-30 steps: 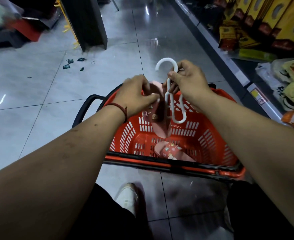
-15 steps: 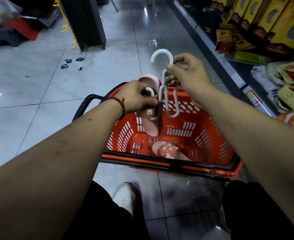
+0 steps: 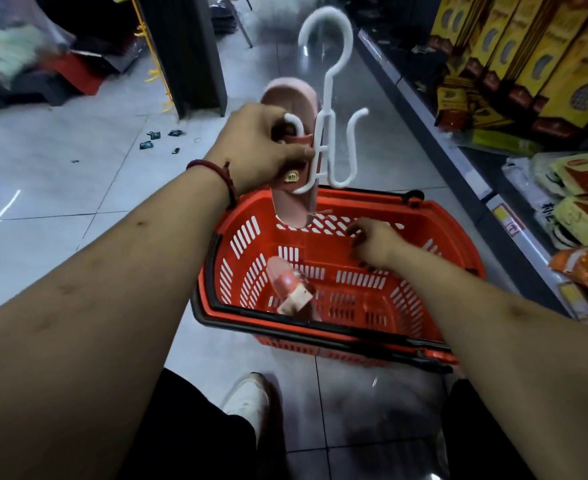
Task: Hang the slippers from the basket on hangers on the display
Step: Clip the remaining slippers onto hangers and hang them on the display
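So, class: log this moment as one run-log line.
left hand: holds slipper on hanger | right hand: open, reaching into basket | second slipper: in basket

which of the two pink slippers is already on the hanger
The slipper held up by the left hand, threaded on the white hanger. The other slipper lies in the basket.

Left hand (image 3: 258, 147) clenched, right hand (image 3: 375, 242) spread.

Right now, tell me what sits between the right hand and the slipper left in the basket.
Nothing visible. The right hand is open inside the red basket, and the slipper lies on the basket floor to its left, uncovered.
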